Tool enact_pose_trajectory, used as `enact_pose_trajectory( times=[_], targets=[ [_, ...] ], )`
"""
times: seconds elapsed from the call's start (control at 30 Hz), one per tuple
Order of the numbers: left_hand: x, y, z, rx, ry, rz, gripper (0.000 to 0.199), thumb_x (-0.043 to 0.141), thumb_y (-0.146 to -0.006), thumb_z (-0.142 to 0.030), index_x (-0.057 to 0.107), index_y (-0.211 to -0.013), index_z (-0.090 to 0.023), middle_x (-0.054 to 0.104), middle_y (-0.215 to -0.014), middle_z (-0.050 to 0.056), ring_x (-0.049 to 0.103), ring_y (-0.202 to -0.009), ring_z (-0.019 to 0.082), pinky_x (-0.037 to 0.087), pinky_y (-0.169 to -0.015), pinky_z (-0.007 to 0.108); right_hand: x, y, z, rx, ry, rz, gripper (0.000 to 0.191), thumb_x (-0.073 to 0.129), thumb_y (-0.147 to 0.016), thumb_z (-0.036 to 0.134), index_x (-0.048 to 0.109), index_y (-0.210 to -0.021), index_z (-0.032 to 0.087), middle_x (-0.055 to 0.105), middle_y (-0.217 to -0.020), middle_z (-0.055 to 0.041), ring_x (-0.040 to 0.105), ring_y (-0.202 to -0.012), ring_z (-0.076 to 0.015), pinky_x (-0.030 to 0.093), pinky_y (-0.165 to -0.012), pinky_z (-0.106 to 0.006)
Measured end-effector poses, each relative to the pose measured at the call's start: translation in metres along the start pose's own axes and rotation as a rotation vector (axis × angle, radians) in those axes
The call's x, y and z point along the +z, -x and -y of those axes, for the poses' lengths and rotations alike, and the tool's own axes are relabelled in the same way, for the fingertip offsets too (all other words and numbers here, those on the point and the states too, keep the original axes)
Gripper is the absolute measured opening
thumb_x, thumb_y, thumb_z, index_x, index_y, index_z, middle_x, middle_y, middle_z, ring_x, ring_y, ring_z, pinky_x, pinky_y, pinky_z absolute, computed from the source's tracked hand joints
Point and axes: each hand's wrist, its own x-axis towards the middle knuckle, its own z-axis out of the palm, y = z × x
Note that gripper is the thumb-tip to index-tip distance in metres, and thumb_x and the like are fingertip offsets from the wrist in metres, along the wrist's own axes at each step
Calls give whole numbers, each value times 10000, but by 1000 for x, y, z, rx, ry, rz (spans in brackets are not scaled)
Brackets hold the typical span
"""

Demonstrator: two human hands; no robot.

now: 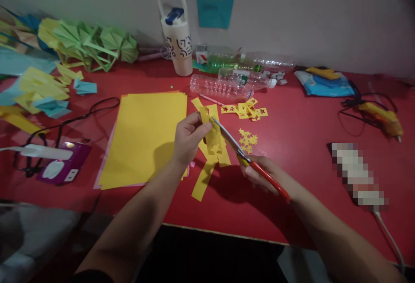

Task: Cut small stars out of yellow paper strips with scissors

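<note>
Yellow paper strip [212, 138] hangs in the air just above the red worktop [301, 144], near its middle, pinched at the upper end between the thumb and fingers [197, 120] of my left hand [188, 138]. Star-shaped holes show in the strip. My right hand [262, 172] is closed around the red handles of the scissors [241, 151], whose grey blades point up and to the left and meet the strip's right edge; I cannot tell how far the blades are parted.

Under the strip, more loose yellow strips [202, 181] lie on the worktop. Just to the right of the scissors' blades sits a small heap of cut yellow stars [248, 139], and beyond it a strip with star cut-outs [246, 110]. To the left of my left hand lies a stack of yellow sheets [142, 136].

Farther back, clear plastic bottles [217, 87] lie on their sides, and a white bottle with a carry handle [179, 36] stands by the wall. Folded green and yellow paper shapes [87, 45] are piled at the far left. A yellow glue gun [382, 118] with its black cord lies at the far right, well apart from my hands.
</note>
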Motion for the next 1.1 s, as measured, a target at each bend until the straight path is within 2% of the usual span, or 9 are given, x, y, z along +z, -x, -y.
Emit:
enact_pose_trajectory(
  times=[0.17, 0.3, 0.67, 1.1],
  targets=[
    [4, 3, 2, -15, 21, 31, 98, 685, -711, -267, 637, -687, -185, 585, -580, -37, 531, -451, 71, 465, -398, 194, 6, -2, -12, -10, -116, 25, 554, 547, -814, 751, 418, -684, 229, 384, -509, 88, 340, -380, -57, 321, -363, -216],
    [6, 4, 7, -44, 44, 3, 154, 715, -713, -305, 621, -687, -187, 589, -570, -46, 526, -425, 59, 472, -387, 180, 13, -4, -21, 20, -144, 23, 609, 464, -811, 817, 458, -700, 218, 377, -454, 104, 333, -332, -50, 370, -369, -224],
    [10, 4, 8, -72, 35, 7, 207, 727, -706, -332, 588, -658, -187, 584, -491, -61, 533, -370, 57, 467, -373, 169, 17, -5, -25, 3, -184, 12, 548, 503, -848, 749, 484, -742, 212, 388, -454, 102, 370, -329, -58, 385, -370, -230],
    [8, 4, 11, -97, 38, 18, 248, 743, -706, -382, 590, -663, -191, 558, -505, -59, 511, -378, 55, 454, -380, 183, 24, -4, -16, 115, -165, -60, 543, 507, -822, 744, 449, -680, 223, 376, -421, 94, 342, -300, -61, 360, -335, -232]
  ],
)
